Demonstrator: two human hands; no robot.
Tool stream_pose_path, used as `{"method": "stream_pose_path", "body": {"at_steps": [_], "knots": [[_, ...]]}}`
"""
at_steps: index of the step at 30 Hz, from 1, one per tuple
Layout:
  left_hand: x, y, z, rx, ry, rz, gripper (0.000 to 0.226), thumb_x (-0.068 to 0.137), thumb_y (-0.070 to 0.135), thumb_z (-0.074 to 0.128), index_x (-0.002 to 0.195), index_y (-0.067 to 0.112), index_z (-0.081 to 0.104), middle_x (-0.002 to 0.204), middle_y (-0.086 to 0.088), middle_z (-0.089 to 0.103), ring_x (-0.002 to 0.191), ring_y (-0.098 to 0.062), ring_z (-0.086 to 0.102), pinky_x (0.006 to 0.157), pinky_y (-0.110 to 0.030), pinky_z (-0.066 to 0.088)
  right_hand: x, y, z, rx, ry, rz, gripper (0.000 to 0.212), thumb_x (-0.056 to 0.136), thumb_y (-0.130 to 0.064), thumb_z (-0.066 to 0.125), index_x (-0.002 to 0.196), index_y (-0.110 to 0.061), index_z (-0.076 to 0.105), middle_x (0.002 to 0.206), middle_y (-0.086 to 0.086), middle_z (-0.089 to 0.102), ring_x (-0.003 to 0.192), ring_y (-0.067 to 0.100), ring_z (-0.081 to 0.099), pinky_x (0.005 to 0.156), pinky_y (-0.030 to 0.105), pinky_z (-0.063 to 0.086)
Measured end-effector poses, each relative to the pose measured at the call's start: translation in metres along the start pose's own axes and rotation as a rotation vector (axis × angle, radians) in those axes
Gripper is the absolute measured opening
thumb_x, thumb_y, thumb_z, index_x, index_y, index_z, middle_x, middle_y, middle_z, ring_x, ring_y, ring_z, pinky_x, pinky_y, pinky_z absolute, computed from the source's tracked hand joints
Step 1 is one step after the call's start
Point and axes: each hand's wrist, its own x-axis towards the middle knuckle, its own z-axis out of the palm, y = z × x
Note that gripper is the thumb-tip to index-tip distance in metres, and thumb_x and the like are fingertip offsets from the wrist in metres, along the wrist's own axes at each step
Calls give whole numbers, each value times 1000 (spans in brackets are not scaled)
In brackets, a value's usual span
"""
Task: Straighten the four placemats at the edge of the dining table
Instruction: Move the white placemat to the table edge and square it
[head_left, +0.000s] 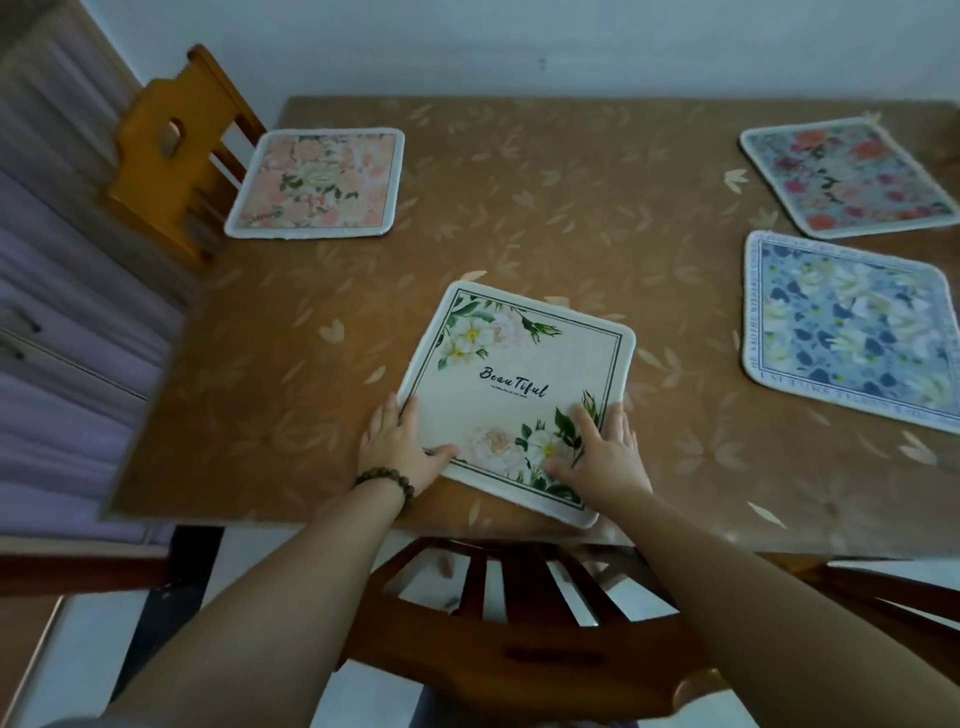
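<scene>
A cream placemat (519, 374) with white flowers and the word "Beautiful" lies skewed near the table's front edge, one corner reaching that edge. My left hand (397, 447), with a bead bracelet on the wrist, holds its near-left corner, thumb on top. My right hand (602, 457) rests flat on its near-right part, fingers spread. A pink floral placemat (317, 182) lies squarely at the far left. A red-flowered placemat (847, 176) lies tilted at the far right. A blue floral placemat (847, 332) lies tilted at the right.
The table (545, 228) has a brown leaf-patterned cover. A wooden chair (176, 140) stands at its left side. Another wooden chair back (519, 639) is right below my arms at the front edge. A third chair (893, 587) shows at lower right. A white wall runs behind.
</scene>
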Motion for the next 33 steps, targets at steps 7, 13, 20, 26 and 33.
{"method": "stream_pose_path", "body": {"at_steps": [7, 13, 20, 26, 33], "knots": [[-35, 7, 8, 16, -57, -23, 104, 71, 74, 54, 150, 25, 8, 159, -5, 1, 143, -29, 4, 112, -45, 20, -15, 18, -7, 5, -38, -50, 93, 80, -61, 60, 150, -33, 5, 157, 21, -11, 146, 33, -7, 119, 44, 7], [-55, 14, 15, 11, -67, -35, 107, 69, 72, 59, 150, 24, 8, 159, -5, 2, 143, -28, 4, 111, -45, 20, -19, 26, -10, 38, -46, -10, 102, 76, -58, 67, 150, -33, 1, 157, 22, -11, 146, 36, -3, 117, 43, 7], [-59, 12, 15, 21, -86, 14, 114, 65, 68, 69, 149, 21, 8, 158, -9, 3, 141, -31, 3, 110, -46, 23, -31, 25, -14, 62, -104, 1, 122, 64, -56, 78, 150, -35, -5, 158, 15, -14, 145, 38, -1, 116, 47, 10], [-64, 19, 21, -3, -54, 72, 105, 66, 55, 76, 146, 20, 16, 152, -11, 14, 136, -32, 13, 106, -44, 31, -43, 26, -5, 21, -62, 75, 129, 60, -62, 78, 149, -35, -11, 157, 19, -15, 145, 37, -7, 117, 47, 7], [-58, 14, 22, -19, -55, 93, 112, 66, 51, 78, 149, 20, 9, 156, -8, 8, 141, -29, 7, 111, -46, 25, -54, 36, 9, -18, -26, 126, 127, 63, -64, 75, 149, -31, -12, 157, 21, -12, 145, 36, -12, 118, 45, 3]]}}
